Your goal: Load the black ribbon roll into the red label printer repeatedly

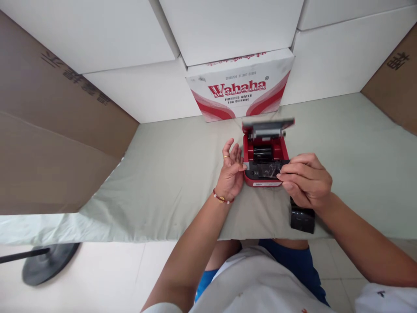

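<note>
A small red device (265, 152) with its grey lid flipped up sits on the cloth-covered table (169, 174). My left hand (232, 167) rests against its left side, thumb touching it, fingers loosely spread and holding nothing. My right hand (304, 178) is closed in a pinch on a black, shiny strip-like part (267, 169) lying across the front of the device's open compartment. A black object (302, 219) lies on the table under my right wrist, partly hidden.
A Wahaha water carton (241, 87) stands just behind the device, among stacked white boxes (228, 26). Brown cardboard (48, 130) walls the left and right sides. A black round stand base (48, 263) sits on the floor at lower left.
</note>
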Available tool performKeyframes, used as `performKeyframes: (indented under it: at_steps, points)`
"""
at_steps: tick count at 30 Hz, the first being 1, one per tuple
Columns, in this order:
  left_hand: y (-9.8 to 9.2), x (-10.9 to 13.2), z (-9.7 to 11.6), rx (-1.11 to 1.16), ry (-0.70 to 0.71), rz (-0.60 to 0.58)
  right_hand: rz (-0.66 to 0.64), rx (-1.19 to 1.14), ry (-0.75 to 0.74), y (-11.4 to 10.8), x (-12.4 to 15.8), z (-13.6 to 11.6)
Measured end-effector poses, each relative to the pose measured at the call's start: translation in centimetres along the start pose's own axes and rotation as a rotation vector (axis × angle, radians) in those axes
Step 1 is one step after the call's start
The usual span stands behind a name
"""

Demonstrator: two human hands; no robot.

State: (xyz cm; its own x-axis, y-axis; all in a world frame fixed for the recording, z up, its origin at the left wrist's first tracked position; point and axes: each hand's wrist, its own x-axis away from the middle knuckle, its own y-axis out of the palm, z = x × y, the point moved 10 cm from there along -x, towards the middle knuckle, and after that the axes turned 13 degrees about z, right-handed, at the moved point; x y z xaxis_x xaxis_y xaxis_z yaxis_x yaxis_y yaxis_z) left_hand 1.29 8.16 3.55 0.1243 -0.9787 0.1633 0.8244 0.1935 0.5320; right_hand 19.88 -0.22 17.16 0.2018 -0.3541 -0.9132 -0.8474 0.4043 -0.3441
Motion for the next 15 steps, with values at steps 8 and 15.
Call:
performKeyframes:
  at_steps: [8, 15]
  points:
    - [0.8, 0.1, -0.8, 0.061, 0.012, -0.043, -0.433, 0.098, 0.356, 4.0, -3.7, 5.4]
    - [0.9, -0.4, -0.9, 0.092, -0.014, -0.057, -0.791, 0.429, 0.335, 12.1, -1.8, 11.8]
